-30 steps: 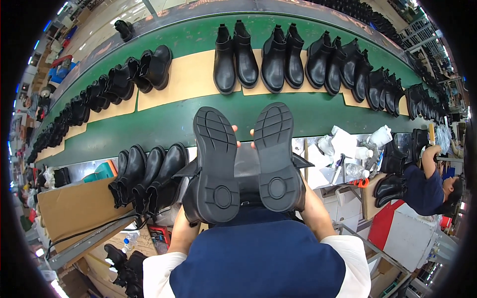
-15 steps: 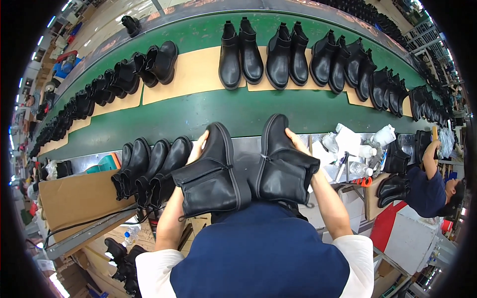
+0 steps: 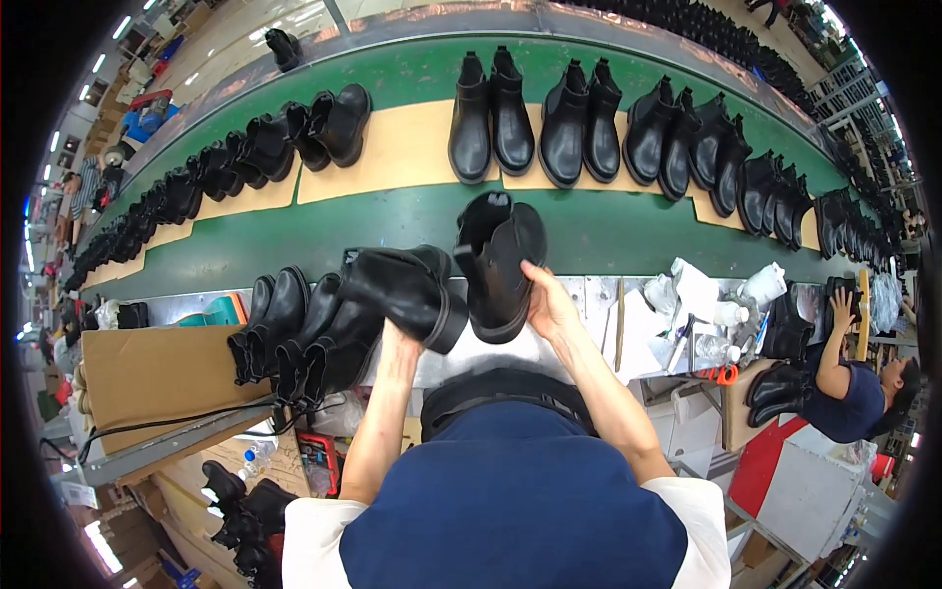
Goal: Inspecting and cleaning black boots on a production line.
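Two black leather ankle boots are held up above the near edge of the bench, one in each hand. My left hand (image 3: 400,340) is closed on the left boot (image 3: 392,292), which lies tilted on its side with the heel toward the right; most of the fingers are hidden beneath it. My right hand (image 3: 551,306) grips the right boot (image 3: 503,270) from its right side. That boot's open shaft points away from me and its heel end is nearest me. Several more black boots (image 3: 285,309) stand close by on the left, partly behind the left boot.
Across the green conveyor belt (image 3: 392,221), rows of black boots (image 3: 491,118) stand on tan cardboard sheets. A cardboard box (image 3: 177,383) is at the left. White bottles and crumpled paper (image 3: 695,285), plus orange-handled scissors (image 3: 724,374), lie on the right; beyond them sits a co-worker (image 3: 852,393).
Both boots have turned over in my hands and shifted; the right one moved left and farther away, the left one tipped sideways and moved slightly up. The co-worker's hand has moved.
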`<action>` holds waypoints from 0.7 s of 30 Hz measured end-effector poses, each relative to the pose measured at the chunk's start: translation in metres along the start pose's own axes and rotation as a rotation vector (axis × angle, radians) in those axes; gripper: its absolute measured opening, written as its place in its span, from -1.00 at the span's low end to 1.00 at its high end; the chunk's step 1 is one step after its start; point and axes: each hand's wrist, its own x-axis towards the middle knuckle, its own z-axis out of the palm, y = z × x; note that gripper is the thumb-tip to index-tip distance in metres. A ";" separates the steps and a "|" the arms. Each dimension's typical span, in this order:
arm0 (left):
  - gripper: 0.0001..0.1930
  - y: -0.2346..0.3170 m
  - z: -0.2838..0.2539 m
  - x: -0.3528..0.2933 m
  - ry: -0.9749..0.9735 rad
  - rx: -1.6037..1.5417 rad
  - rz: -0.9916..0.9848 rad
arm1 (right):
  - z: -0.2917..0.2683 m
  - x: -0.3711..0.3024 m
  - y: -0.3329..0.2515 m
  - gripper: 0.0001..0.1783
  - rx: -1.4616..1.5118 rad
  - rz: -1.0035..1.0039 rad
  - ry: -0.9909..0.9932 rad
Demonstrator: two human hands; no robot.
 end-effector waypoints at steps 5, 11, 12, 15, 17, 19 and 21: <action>-0.68 0.048 0.002 0.026 0.233 -0.162 -0.065 | 0.025 0.003 -0.034 -0.51 -0.128 -0.271 0.200; -0.70 0.052 0.017 0.053 0.370 0.081 -0.045 | 0.023 0.013 -0.044 -0.45 -0.177 -0.264 0.302; -0.69 0.048 0.020 0.057 0.391 0.064 -0.069 | 0.021 0.015 -0.042 -0.48 -0.173 -0.284 0.345; -0.65 0.042 0.020 0.062 0.387 0.078 -0.100 | 0.014 0.016 -0.040 -0.53 -0.154 -0.290 0.372; -0.61 0.040 0.014 0.063 0.370 0.106 -0.118 | 0.011 0.013 -0.040 -0.56 -0.141 -0.270 0.358; -0.58 0.037 0.013 0.063 0.379 0.118 -0.109 | 0.010 0.010 -0.040 -0.59 -0.136 -0.252 0.376; -0.57 0.034 0.016 0.060 0.437 0.182 -0.125 | 0.008 0.008 -0.041 -0.57 -0.134 -0.242 0.369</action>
